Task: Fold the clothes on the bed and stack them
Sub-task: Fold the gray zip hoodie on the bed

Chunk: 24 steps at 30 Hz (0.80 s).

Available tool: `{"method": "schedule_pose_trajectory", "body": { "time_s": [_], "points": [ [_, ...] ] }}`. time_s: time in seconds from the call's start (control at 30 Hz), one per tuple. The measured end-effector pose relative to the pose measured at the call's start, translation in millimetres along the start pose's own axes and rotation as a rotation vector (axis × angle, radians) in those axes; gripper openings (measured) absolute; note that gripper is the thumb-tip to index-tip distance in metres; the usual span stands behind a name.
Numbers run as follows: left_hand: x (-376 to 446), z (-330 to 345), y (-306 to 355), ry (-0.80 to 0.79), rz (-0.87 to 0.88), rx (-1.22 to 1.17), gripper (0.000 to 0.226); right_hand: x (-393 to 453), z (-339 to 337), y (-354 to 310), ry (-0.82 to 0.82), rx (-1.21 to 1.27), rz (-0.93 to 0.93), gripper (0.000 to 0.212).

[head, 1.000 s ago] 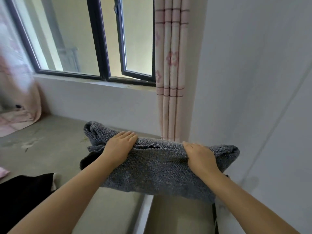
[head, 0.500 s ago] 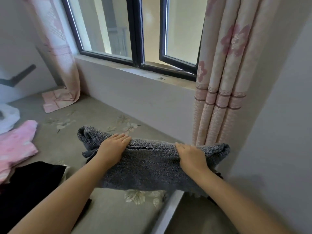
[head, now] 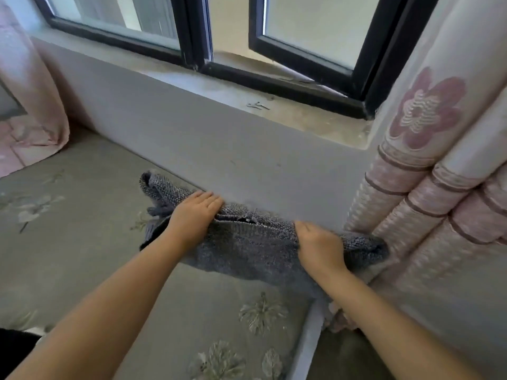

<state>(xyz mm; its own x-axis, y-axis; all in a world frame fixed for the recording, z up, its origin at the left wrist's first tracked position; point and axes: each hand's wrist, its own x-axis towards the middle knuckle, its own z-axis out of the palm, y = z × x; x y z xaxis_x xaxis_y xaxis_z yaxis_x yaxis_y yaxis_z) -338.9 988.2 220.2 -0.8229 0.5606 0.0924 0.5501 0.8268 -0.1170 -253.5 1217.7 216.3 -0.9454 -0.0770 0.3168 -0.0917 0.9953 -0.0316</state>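
We're over the floral bed sheet, by the wall under the window. Folded grey knit sweater is held just above the bed, long axis left-right, spanning both hands. Left hand grips its top edge, fingers curled over; right hand pinches the same edge, nearer the curtain

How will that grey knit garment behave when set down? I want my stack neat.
The grey knit garment is probably floppy: it sags between the left hand and right hand. Its coarse, thick weave suggests some bulk and little slipperiness. Loose ends droop, so it likely needs smoothing.
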Motion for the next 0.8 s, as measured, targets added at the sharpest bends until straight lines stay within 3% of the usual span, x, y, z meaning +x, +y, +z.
{"method": "schedule_pose_trajectory", "body": {
  "time_s": [0.1,0.2,0.23,0.3,0.37,0.43,0.53,0.67,0.8],
  "points": [
    [35,22,-11,0.224,0.138,0.02,0.042,10,32,9,0.09,-0.039,0.01,0.046],
    [40,79,-18,0.21,0.151,0.035,0.043,-9,88,-1,0.105,-0.057,-0.001,0.036],
    [37,108,-18,0.15,0.126,0.008,0.046,-19,112,-7,0.07,-0.054,0.002,0.037],
    [24,169,-11,-0.146,0.026,-0.033,0.054,-44,168,-21,-0.065,-0.074,0.017,0.03],
    [6,226,2,-0.409,-0.047,-0.031,0.059,-70,217,-37,-0.288,-0.096,0.054,0.051],
    [-9,272,20,-0.498,-0.037,-0.064,0.063,-89,250,-50,-0.427,-0.111,0.107,0.069],
    [-21,301,26,-0.383,-0.018,-0.114,0.066,-103,275,-55,-0.455,-0.103,0.156,0.075],
    [-26,311,13,-0.298,0.051,-0.182,0.069,-113,287,-45,-0.319,-0.079,0.143,0.078],
    [-25,304,13,-0.231,0.098,-0.198,0.059,-122,296,-40,-0.26,-0.039,0.078,0.062]
  ]
}}
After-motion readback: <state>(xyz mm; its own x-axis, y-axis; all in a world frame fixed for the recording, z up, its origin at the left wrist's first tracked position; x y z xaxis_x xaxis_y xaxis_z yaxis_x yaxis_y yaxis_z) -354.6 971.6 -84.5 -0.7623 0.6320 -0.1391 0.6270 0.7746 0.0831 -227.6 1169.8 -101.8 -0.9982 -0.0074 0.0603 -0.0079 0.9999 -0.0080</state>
